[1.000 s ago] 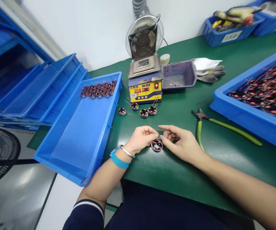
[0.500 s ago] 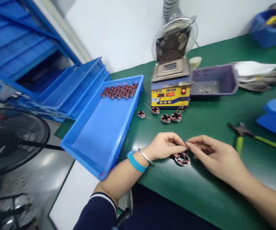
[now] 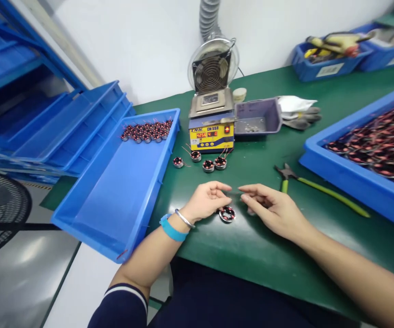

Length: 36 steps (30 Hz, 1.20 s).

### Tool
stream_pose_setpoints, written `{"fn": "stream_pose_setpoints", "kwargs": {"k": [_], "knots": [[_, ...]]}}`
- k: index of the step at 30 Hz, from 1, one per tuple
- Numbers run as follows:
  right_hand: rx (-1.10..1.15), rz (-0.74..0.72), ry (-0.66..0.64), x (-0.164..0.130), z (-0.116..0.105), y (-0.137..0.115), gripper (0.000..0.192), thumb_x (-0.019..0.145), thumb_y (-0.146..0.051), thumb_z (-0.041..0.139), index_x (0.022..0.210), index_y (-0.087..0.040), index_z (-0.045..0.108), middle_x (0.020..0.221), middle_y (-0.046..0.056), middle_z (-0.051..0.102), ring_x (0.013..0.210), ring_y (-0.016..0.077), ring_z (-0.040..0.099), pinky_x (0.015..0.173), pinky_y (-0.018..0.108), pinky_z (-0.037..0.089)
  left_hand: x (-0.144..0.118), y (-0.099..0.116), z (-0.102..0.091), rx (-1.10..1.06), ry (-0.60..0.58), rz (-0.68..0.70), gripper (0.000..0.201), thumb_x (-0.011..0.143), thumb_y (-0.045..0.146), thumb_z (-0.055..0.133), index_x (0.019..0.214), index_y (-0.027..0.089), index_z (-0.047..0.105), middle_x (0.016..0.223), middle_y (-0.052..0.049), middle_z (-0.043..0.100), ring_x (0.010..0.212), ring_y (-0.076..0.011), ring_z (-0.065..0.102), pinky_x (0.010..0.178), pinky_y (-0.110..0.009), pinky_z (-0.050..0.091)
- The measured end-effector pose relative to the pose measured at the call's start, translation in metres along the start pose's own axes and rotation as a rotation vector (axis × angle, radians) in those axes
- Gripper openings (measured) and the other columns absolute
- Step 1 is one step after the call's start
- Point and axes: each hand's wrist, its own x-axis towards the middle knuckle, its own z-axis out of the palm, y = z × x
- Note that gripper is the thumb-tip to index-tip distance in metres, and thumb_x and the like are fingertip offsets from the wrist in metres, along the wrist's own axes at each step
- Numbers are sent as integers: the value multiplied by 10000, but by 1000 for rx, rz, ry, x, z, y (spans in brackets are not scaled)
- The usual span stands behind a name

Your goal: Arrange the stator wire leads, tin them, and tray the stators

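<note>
Head view: a small wound coil (image 3: 227, 214) is lying on the green surface (image 3: 251, 255), just below the gap between both hands. The left hand (image 3: 206, 201) is sitting nearer, touching it, fingers curled together. The right hand (image 3: 272, 209) is pinching toward the left, fingertips nearly meeting; what they grip is too fine to tell.

Left hand (image 3: 206, 200), right hand (image 3: 272, 207) seemingly pinched.

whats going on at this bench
A person works a small wound coil lying on the green table. The left hand and right hand pinch at something thin above it, too fine to see clearly. Four more coils lie before the yellow solder pot.
</note>
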Motion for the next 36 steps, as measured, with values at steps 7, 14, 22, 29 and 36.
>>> {"fn": "stream_pose_setpoints", "kwargs": {"k": [7,14,22,29,36], "knots": [[-107,-130,26,-2,-1,2,289,904,-395,493,1016,-160,617,844,88,676,660,164,631,596,284,528,2,1,3,55,20,-41,234,613,249,724,679,123,539,472,43,532,387,-29,439,390,-142,280],[-187,-357,117,2,3,-3,140,886,-255,522,926,-188,638,825,62,667,716,159,625,667,287,520,4,2,4,28,22,-54,212,618,209,709,702,132,530,488,50,555,373,-24,441,374,-125,282],[13,-98,76,6,8,1,240,838,-403,584,795,-174,643,725,56,663,620,155,608,568,268,501,5,2,2,-8,14,-74,165,650,218,701,701,108,588,541,20,590,378,-19,443,362,-130,278],[113,-18,81,11,11,2,199,780,-358,628,760,-160,619,672,42,638,568,134,581,526,245,483,5,4,2,2,12,-89,178,645,247,702,671,114,586,459,54,521,356,-16,396,358,-131,256],[-77,-184,60,9,10,1,178,833,-254,543,930,-163,662,713,35,623,619,133,585,564,250,487,5,5,2,46,-17,-92,181,656,252,701,657,118,580,419,68,474,349,-20,385,371,-138,256]]}}
